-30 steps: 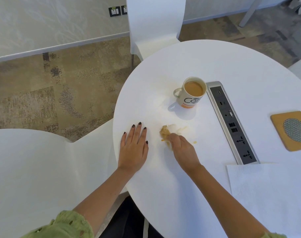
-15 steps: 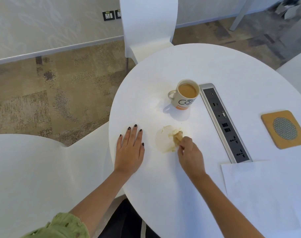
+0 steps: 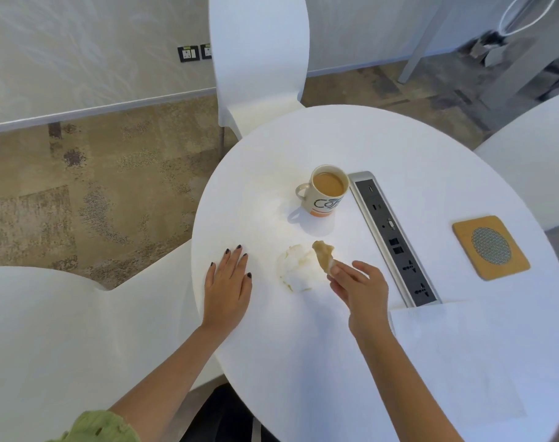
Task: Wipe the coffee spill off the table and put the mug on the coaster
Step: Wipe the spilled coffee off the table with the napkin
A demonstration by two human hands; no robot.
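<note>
A white mug (image 3: 325, 194) full of milky coffee stands on the round white table (image 3: 399, 148), beside the socket strip. A crumpled tissue (image 3: 299, 269), white with a brown-soaked tip, lies just in front of the mug. My right hand (image 3: 358, 287) pinches that brown tip and holds it raised off the table. My left hand (image 3: 228, 283) rests flat on the table near its left edge, fingers spread. A square wooden coaster (image 3: 490, 247) with a round mesh centre lies at the right, beyond the socket strip. A faint pale coffee film (image 3: 272, 205) shows left of the mug.
A grey built-in socket strip (image 3: 394, 240) runs from behind the mug toward me. A clean white napkin (image 3: 456, 355) lies flat at the near right. White chairs stand behind the table (image 3: 259, 59), at my left (image 3: 64, 330) and at the right (image 3: 539, 154).
My right hand stopped pressing the tissue on the spill, slid right and lifted its soaked end. The tissue opened out on the table. My left hand stayed flat.
</note>
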